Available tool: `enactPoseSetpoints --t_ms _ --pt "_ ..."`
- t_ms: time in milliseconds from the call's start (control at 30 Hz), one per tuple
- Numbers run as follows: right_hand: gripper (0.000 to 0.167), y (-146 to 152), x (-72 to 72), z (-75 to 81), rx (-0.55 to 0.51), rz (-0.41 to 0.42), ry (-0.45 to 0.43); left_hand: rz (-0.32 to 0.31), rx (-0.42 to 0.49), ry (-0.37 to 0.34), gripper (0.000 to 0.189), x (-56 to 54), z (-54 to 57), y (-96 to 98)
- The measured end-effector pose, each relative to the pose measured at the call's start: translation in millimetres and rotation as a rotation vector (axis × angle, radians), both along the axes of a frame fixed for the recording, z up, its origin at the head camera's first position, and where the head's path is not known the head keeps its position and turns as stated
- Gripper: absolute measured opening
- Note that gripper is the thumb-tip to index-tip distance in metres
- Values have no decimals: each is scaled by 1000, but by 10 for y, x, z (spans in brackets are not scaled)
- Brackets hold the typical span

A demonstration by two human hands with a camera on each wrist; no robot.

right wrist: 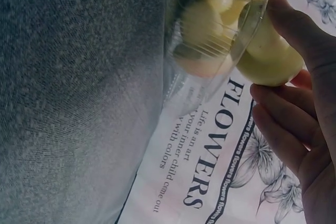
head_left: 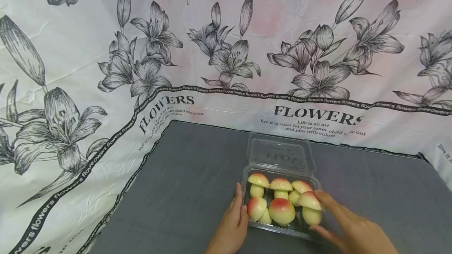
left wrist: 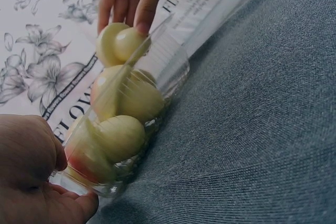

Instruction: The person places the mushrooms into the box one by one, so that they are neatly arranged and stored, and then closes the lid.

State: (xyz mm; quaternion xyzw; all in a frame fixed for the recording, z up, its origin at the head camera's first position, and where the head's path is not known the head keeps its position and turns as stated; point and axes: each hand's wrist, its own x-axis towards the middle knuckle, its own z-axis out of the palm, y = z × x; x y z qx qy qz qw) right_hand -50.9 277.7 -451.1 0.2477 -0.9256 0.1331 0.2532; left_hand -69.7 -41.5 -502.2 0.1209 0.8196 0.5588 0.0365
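Observation:
A clear plastic box (head_left: pixel 275 228) lies on the grey tabletop, holding several toy mushrooms (head_left: pixel 281 210) with yellow stems and red-blushed yellow caps. At its left wall is my left hand (head_left: pixel 231 220), its thumb and fingers gripping the box corner in the left wrist view. My right hand (head_left: pixel 356 222) pinches one mushroom (head_left: pixel 312 213) between thumb and fingers. That mushroom sits at the box's front right, its cap up and overlapping the mushroom behind it. In the right wrist view, the held mushroom (right wrist: pixel 270 56) is right at the box rim, partly above it.
The box's hinged clear lid (head_left: pixel 280 154) lies folded back behind it. Grey cloth-like table surface (head_left: pixel 183 183) spreads to both sides. A white curtain (head_left: pixel 226 120) with printed flowers and lettering rises along the table's back and left edges.

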Motion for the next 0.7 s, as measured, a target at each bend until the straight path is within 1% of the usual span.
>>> enactPoseSetpoints --t_ms 100,333,533,700 --pt "98 -18 10 -12 11 -8 -17 -7 18 -13 65 -1 6 -2" --pt "93 -22 3 -63 18 27 31 -3 -13 7 64 6 5 -2" --pt "95 -41 12 -78 42 2 7 -5 3 11 65 7 4 -1" --pt "95 -55 19 -76 65 -29 -13 4 -8 26 65 3 -2 8"
